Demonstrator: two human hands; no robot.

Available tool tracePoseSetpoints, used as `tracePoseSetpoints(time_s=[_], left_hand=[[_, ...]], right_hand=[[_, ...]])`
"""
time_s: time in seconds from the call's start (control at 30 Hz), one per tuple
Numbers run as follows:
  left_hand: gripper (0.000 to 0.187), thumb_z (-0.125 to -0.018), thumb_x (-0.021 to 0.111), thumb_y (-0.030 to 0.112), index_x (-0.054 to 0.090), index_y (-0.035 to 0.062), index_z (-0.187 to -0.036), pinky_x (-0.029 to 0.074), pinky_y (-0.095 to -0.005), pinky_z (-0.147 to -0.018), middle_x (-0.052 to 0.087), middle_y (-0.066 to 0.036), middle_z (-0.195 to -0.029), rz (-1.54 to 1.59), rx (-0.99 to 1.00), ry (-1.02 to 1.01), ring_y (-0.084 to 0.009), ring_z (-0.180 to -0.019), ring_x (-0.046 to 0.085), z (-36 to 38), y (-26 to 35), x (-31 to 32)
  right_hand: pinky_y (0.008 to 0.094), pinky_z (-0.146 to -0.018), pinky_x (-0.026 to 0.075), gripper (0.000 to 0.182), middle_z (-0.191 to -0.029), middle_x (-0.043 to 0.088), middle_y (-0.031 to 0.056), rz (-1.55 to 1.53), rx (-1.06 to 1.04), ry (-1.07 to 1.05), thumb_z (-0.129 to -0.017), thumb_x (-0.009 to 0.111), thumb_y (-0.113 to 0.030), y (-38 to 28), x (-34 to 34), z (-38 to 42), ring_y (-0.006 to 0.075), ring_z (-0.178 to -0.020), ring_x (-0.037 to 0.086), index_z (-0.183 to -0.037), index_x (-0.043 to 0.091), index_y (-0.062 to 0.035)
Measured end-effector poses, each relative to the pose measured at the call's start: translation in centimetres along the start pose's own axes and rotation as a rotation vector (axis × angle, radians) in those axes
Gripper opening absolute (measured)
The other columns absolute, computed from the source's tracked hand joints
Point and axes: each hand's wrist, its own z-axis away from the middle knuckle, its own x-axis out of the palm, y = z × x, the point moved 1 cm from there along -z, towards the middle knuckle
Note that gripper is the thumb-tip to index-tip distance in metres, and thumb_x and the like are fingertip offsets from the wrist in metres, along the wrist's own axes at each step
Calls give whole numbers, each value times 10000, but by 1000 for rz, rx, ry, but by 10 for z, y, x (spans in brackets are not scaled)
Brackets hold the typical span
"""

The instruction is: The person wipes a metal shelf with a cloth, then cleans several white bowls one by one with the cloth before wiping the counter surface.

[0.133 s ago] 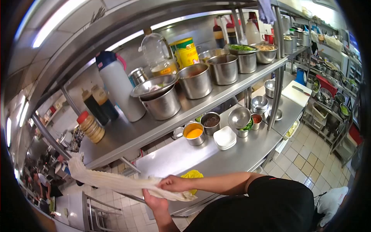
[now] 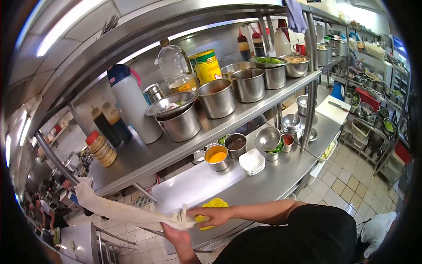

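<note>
Both gripping white cloth (image 2: pixel 118 211): right hand (image 2: pixel 215 215) pinching its end above yellow rag (image 2: pixel 213 204), left hand (image 2: pixel 173 233) beneath, clenched.

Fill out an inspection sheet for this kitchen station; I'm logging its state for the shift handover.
Surface: steel counter, bare in front.
Job's things: white cloth, long and twisted; yellow rag on the counter edge.
Clutter: tub of orange sauce, stacked white dishes, pots on the shelf.
Hands: left hand and right hand both grip the cloth.
Cables: nothing seen.
Surroundings: tiled floor, more steel racks.
</note>
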Motion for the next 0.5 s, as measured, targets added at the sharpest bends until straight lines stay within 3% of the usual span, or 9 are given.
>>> tracePoseSetpoints(time_s=[0.1,0.2,0.3,0.33,0.37,0.4,0.43,0.47,0.5], left_hand=[[536,-1051,462,474,494,72,-1404,498,-484,-1028,585,-107,-1317,44,14,113,-301,-1191,582,-2,4,-12],[509,-1062,461,416,496,16,-1375,497,-423,-1014,578,-109,-1284,-82,66,261,-266,-1167,578,16,-10,-71],[998,-941,571,663,161,36,-1601,238,-436,-1219,519,-130,-1480,-456,23,695,-299,-1345,445,33,-12,-175],[998,-941,571,663,161,36,-1601,238,-436,-1219,519,-130,-1480,-461,21,698,-299,-1345,445,35,-8,-190],[827,-961,607,560,313,-1,-1492,372,-466,-1063,532,-184,-1433,-427,133,651,-339,-1234,520,36,-1,-199],[662,-980,642,457,464,-37,-1383,506,-496,-906,544,-238,-1386,-391,249,600,-379,-1122,595,34,4,-204],[662,-980,642,457,464,-37,-1383,506,-496,-906,544,-238,-1386,-389,258,599,-379,-1122,595,34,4,-207],[659,-969,659,442,474,-51,-1365,500,-501,-920,557,-253,-1353,-678,425,604,-385,-1150,582,37,3,-206],[656,-958,675,428,484,-65,-1347,495,-507,-933,569,-267,-1319,-963,596,600,-392,-1178,568,38,1,-195]], right_hand=[[352,-1055,476,389,-1356,623,114,0,58,-52,-1042,590,-188,-16,-34,38,192,-1285,562,-1389,561,-15],[350,-940,528,332,-1258,685,128,302,-85,-12,-1008,621,-173,-149,-92,94,189,-1108,653,-1309,626,-31],[363,-901,550,256,-1148,726,123,790,-438,434,-986,652,-167,-275,-161,155,214,-1033,689,-1196,683,-24],[337,-868,558,244,-1061,744,100,995,-437,649,-970,679,-197,-324,-177,171,186,-944,702,-1147,701,-30],[314,-823,562,259,-978,748,66,1183,-747,844,-954,700,-225,-349,-215,177,163,-842,704,-1115,711,-23],[299,-791,559,236,-939,749,61,1064,-788,1096,-943,697,-224,-387,-226,176,152,-806,694,-1057,715,-19],[320,-775,557,175,-890,729,62,1338,-739,1185,-943,667,-174,-429,-273,192,160,-774,667,-995,708,-13],[350,-961,541,416,-1180,691,180,1377,-431,1431,-898,753,-269,-465,-275,195,249,-1109,668,-1230,659,-36],[364,-894,550,437,-1141,704,172,1428,-645,1296,-887,766,-288,-497,-319,198,256,-1084,675,-1213,663,-16]])
